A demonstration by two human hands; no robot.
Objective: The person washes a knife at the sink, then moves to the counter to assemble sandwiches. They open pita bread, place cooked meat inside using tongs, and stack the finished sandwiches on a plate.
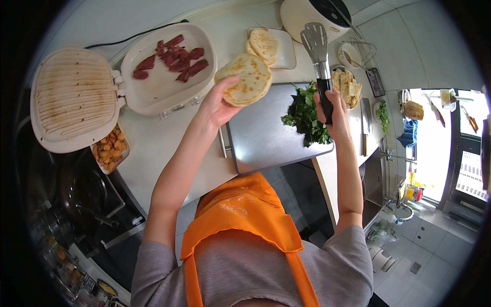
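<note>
My left hand [219, 103] holds a browned round flatbread [247, 80], maybe more than one stacked, above the back left corner of a metal cutting board [264, 134]. My right hand [333, 109] is closed on the black handle of metal food tongs [317, 46] with slotted heads, pointing away from me. Leafy greens [305, 113] lie on the board's right part, beside and below that hand. More round flatbreads [264, 44] rest on a white tray [287, 50] behind the held one. At left, an open electric griddle [153, 96] holds pieces of dark red meat [180, 57].
The griddle's ridged lid [73, 99] lies folded open to the left, over a dish of browned chunks [111, 149]. A white rice cooker [307, 17] stands at the back. Cut flatbread pieces [347, 88], a knife [365, 126] and a phone [376, 81] are at right, near the sink [372, 184].
</note>
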